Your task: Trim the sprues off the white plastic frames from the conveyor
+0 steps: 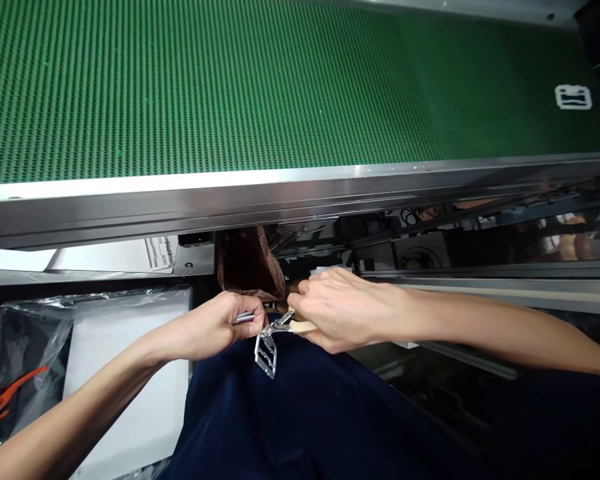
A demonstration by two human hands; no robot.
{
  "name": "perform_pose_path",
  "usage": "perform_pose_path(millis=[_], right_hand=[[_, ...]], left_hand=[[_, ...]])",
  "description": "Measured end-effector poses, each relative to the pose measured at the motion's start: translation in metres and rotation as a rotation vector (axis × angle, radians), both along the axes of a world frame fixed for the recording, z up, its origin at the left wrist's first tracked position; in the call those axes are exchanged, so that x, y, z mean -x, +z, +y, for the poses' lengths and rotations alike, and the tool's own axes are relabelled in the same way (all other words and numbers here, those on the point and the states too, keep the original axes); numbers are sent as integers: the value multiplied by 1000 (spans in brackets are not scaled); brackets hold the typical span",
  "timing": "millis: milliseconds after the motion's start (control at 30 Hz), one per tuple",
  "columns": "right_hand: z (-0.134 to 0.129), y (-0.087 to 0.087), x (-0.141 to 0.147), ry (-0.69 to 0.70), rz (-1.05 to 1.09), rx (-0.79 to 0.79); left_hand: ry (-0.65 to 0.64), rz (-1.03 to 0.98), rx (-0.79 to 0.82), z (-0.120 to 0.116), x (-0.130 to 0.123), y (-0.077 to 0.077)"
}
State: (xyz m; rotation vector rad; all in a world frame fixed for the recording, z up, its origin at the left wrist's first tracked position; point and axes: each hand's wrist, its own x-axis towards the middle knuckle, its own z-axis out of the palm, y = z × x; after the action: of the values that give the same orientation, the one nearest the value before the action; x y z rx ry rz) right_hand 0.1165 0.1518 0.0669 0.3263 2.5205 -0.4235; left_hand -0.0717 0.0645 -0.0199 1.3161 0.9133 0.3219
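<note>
My right hand (337,310) is closed round a pair of nippers (282,323) with cream handles. The nippers' metal jaws meet a small white plastic frame (266,355) with slots in it, which hangs down over my lap. My left hand (227,327) pinches the frame's upper end close to the jaws. A thin grey strip (244,317) also shows between its fingers; whether it belongs to the frame I cannot tell. My fingers hide part of the frame and most of the nippers' handles.
A green conveyor belt (205,87) with a metal edge (180,200) runs across ahead. Another white frame (573,97) lies at its far right. Below the edge hangs a brown plastic bag (250,260). On the left are white sheets (125,387) and an orange-handled tool (0,403).
</note>
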Motion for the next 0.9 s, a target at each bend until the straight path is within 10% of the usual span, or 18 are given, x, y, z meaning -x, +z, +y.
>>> perform_pose_path(millis=[567,900], right_hand=[[17,-9,15,1,-140,131],[26,-31,-33,-471,-43,268]], left_hand=[[85,-46,74,-3,-3,-3],[335,-265,203,-16,-10,-17]])
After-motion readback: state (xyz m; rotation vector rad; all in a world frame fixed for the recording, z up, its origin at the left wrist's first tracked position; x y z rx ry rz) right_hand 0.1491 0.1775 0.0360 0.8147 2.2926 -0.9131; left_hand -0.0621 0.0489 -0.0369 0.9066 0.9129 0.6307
